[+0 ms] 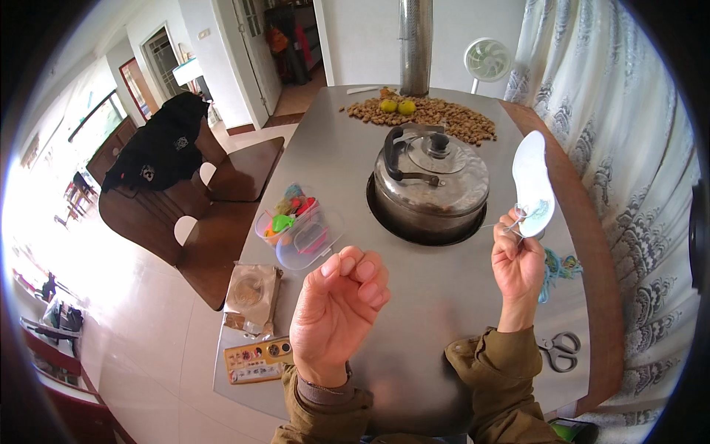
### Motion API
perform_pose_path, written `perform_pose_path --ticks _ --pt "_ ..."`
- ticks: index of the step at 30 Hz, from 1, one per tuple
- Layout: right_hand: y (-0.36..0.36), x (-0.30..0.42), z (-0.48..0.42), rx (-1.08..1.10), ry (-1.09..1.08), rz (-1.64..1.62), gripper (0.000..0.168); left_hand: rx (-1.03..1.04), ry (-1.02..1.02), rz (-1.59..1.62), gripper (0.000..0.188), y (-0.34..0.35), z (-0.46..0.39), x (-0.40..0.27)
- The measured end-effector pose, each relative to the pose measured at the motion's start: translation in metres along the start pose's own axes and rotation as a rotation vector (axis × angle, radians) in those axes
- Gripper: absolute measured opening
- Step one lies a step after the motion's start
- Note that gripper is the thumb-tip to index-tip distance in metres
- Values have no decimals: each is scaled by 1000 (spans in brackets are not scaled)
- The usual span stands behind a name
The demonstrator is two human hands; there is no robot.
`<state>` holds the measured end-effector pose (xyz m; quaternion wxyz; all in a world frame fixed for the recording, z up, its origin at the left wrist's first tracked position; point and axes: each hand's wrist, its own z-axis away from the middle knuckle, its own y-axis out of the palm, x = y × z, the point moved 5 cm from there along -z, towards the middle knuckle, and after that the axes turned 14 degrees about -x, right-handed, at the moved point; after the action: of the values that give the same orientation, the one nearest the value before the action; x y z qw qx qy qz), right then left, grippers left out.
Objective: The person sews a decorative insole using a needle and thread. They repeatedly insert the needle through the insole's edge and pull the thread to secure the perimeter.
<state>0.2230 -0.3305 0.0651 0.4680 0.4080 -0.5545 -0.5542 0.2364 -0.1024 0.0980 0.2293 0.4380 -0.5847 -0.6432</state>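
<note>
My right hand (517, 261) grips a white shoe insole (533, 180) by its lower end, raised over the table's right side. Blue-green stitching (537, 211) marks that end, and a loop of pale thread (519, 213) hangs about my fingers. A thin strand runs off to the left and fades from sight. Nearer the middle, my left hand (341, 311) is raised palm up, its thumb and fingertips drawn together. Whether a needle or thread sits between those fingertips is too fine to tell. Blue and green yarn (557, 272) lies behind my right wrist, with grey-handled scissors (560, 351) below it.
A steel kettle (432, 183) sits in the round opening of the metal-topped table (421, 294). Behind it are a pile of peanuts (455, 119), two yellow fruits (397, 106) and a stovepipe (415, 50). On the left are a plastic box (288, 222), a package (252, 294) and wooden chairs (222, 238).
</note>
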Motion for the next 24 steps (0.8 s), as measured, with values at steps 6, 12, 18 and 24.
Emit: perform_pose_path --ticks 6,12,18,24 --pt "7 -37 8 20 160 129 10 -202 209 -598 14 -5 -10 2" --pt "6 -70 21 -84 77 730 13 -215 265 -797 30 -1 -14 13" --pt "11 -83 29 -142 -23 1208 24 -357 459 -1086 28 -11 -16 7" --pt "9 -28 26 -228 -90 494 18 -718 864 -1498 21 -58 -38 -22"
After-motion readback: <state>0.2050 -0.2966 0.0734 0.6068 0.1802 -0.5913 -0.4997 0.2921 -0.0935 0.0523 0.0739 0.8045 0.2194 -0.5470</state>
